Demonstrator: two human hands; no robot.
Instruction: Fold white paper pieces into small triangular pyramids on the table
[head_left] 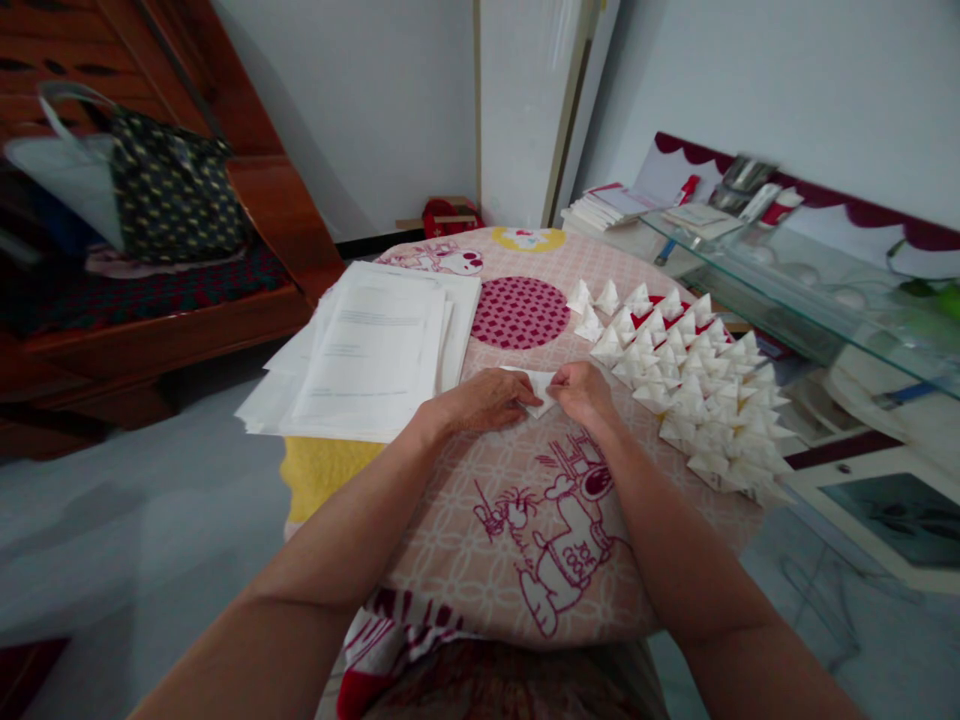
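Observation:
A small piece of folded white paper (541,399) lies on the patterned tablecloth (480,510) in front of me. My left hand (487,397) rests on its left part, fingers bent and pressing it down. On its right edge, my right hand (581,392) pinches the paper between thumb and fingers. To the right of that hand stand many pointed folded paper pieces (675,360) in close rows. Beyond my left hand lies a stack of printed white sheets (371,345).
A wooden bench (262,200) with a dotted bag (172,185) is at the left. At the right, a glass shelf (795,280) reaches close to the paper pieces, with a white framed panel (885,510) below. Yellow cloth (322,475) hangs at the table's left edge.

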